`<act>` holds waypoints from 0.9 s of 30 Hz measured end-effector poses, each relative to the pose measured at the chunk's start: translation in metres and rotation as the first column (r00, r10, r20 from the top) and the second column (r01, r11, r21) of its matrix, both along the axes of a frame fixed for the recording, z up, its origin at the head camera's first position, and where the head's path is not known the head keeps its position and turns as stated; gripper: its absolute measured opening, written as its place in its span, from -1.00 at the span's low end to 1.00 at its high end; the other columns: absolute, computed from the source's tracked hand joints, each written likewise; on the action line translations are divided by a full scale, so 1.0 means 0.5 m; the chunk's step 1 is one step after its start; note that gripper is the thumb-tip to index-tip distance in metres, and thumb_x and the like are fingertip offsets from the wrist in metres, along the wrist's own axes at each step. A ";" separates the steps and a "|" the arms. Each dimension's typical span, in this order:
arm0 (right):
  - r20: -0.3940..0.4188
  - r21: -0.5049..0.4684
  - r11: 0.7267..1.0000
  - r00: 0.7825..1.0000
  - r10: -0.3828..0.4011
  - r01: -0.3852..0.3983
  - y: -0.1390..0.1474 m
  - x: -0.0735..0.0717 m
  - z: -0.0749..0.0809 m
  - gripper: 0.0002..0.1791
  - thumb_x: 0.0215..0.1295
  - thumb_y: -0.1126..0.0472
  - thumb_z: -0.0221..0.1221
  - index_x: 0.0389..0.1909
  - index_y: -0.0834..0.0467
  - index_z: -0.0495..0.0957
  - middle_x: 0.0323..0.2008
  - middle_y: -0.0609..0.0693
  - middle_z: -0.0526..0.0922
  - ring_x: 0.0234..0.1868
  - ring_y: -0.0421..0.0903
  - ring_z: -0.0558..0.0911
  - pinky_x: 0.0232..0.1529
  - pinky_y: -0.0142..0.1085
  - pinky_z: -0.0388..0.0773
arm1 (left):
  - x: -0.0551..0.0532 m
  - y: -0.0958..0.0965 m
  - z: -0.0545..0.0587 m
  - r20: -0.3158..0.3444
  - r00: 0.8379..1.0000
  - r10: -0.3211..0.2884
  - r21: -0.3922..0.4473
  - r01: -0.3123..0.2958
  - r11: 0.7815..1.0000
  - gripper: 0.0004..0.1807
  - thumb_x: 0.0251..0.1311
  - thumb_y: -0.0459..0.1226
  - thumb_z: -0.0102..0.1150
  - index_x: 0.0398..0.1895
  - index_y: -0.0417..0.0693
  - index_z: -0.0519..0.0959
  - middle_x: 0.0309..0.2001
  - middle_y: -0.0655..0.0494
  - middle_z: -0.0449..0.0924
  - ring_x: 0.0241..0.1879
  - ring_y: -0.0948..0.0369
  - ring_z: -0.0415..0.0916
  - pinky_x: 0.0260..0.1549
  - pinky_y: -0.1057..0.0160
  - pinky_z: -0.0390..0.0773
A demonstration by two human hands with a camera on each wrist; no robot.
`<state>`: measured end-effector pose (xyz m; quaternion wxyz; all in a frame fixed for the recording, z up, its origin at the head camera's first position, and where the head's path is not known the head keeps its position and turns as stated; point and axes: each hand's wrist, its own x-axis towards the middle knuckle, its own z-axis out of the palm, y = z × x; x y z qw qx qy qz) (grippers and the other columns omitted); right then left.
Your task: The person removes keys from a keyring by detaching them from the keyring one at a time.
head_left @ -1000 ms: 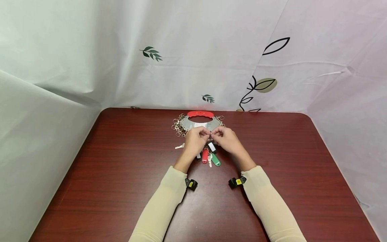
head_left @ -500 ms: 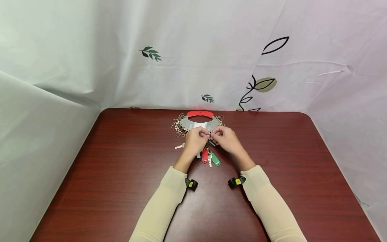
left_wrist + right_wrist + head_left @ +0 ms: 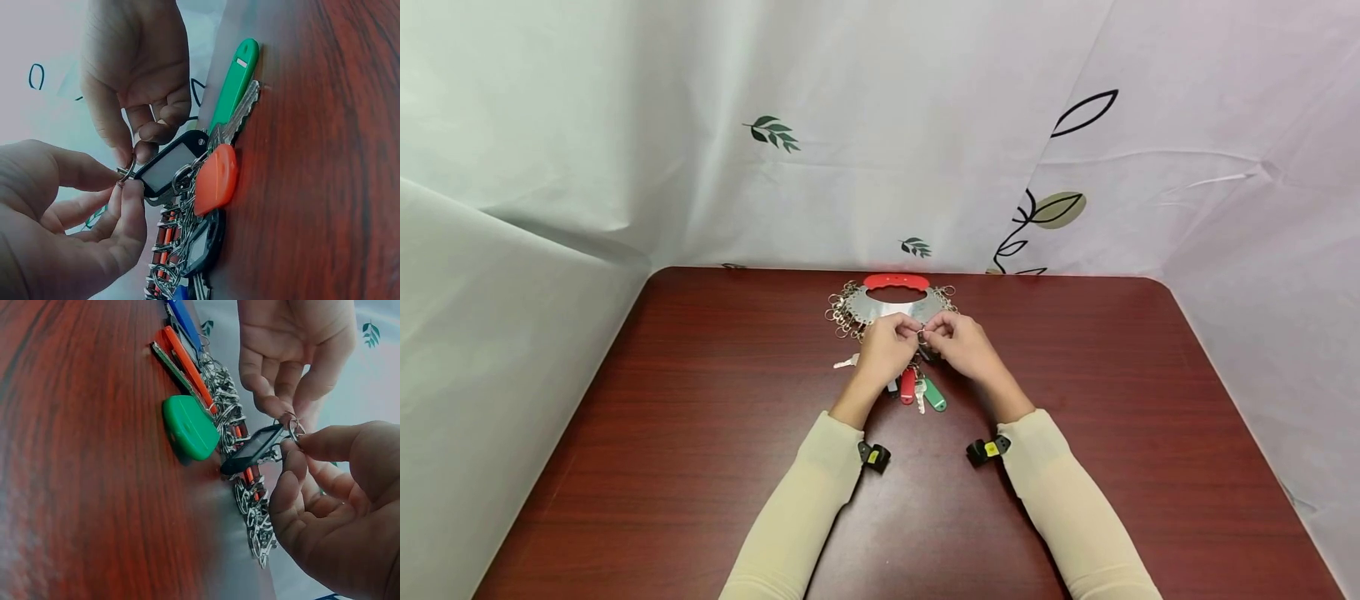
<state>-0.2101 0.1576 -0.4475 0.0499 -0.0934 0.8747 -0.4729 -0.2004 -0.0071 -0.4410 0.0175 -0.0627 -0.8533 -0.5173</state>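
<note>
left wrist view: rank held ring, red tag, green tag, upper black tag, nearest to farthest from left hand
1. Ring, pinched by the left hand
2. Upper black tag, just right
3. Red tag, farther right
4. Green tag, upper right

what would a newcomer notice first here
Probably the red handle of the metal key holder, by the far edge of the table. At its near side, the left hand and right hand pinch a key ring; a red key tag and green key tag show nearer the person.
</note>
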 end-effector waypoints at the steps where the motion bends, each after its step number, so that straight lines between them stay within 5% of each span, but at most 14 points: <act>1: -0.001 -0.003 1.000 1.000 -0.003 0.003 0.001 0.000 -0.001 -0.90 0.41 0.25 0.23 -0.19 0.21 0.63 -0.39 0.08 0.71 -0.49 -0.17 0.57 -0.43 -0.32 0.51 | 0.000 0.000 0.000 0.008 1.000 -0.001 0.005 0.000 1.000 -0.80 0.15 -0.51 0.17 -0.22 -0.23 0.74 -0.38 -0.07 0.71 -0.46 0.25 0.54 -0.42 0.37 0.53; 8: 0.012 -0.057 0.998 0.999 -0.035 0.036 0.000 -0.002 -0.005 -0.91 0.43 0.27 0.20 -0.22 0.22 0.60 -0.42 0.09 0.69 -0.47 -0.12 0.62 -0.41 -0.32 0.59 | -0.001 -0.002 -0.003 0.040 0.999 0.014 0.032 -0.015 0.999 -0.82 0.17 -0.47 0.19 -0.20 -0.20 0.73 -0.34 -0.06 0.73 -0.41 0.21 0.59 -0.38 0.33 0.56; 19: -0.003 -0.042 0.996 0.997 -0.073 0.073 0.002 -0.006 -0.003 -0.92 0.40 0.27 0.23 -0.24 0.23 0.61 -0.45 0.08 0.72 -0.51 -0.16 0.63 -0.42 -0.35 0.60 | -0.005 0.002 -0.008 -0.026 1.000 0.002 -0.034 -0.003 0.999 -0.76 0.13 -0.45 0.33 -0.12 -0.17 0.68 -0.39 0.05 0.71 -0.43 0.25 0.61 -0.32 0.31 0.60; 27: 0.030 -0.077 0.995 0.998 -0.056 0.058 -0.002 -0.006 -0.005 -0.88 0.44 0.24 0.22 -0.21 0.24 0.60 -0.40 0.12 0.72 -0.46 -0.13 0.65 -0.38 -0.35 0.62 | -0.005 0.003 -0.012 0.021 0.999 0.027 0.040 -0.028 0.999 -0.91 0.21 -0.47 0.28 -0.24 -0.20 0.70 -0.34 -0.06 0.72 -0.37 0.16 0.64 -0.32 0.28 0.64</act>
